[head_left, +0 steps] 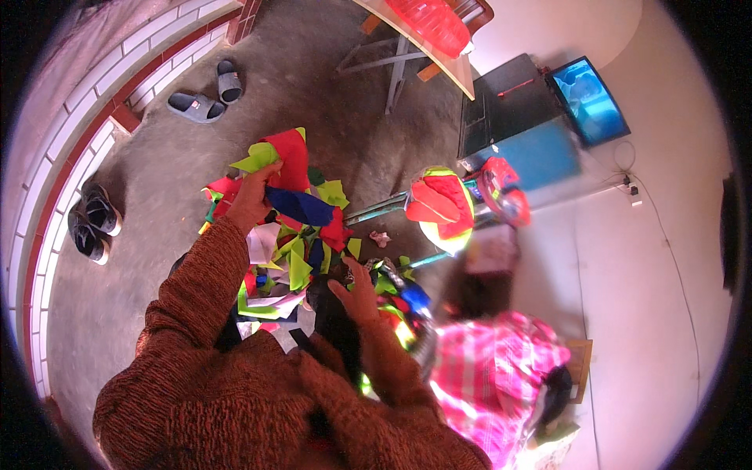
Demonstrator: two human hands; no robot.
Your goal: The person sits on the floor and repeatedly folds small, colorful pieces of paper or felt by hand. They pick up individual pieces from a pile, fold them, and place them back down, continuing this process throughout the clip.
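Note:
My left hand (252, 194) is raised over the far part of a heap of cloth scraps. Its fingers are closed on a bundle of pieces, with red cloth (290, 160) and yellow-green cloth (255, 159) standing up above them. A dark blue scrap (301, 207) sticks out to the right beside that hand; whether it is gripped too, I cannot tell. Below lies the scrap heap (296, 266), mixed yellow-green, pink, white, red and blue. At its right side hovers my right hand (360, 296), fingers apart, with nothing visible in it.
Right of the heap, a stack of red and yellow-green cloth (440, 207) rests on a metal-legged stand. A pink checked garment (497, 376) is close on my right. Slippers (196, 107) and dark shoes (95, 223) lie left. Beyond are a table (419, 39), cabinet (505, 110) and screen (589, 102).

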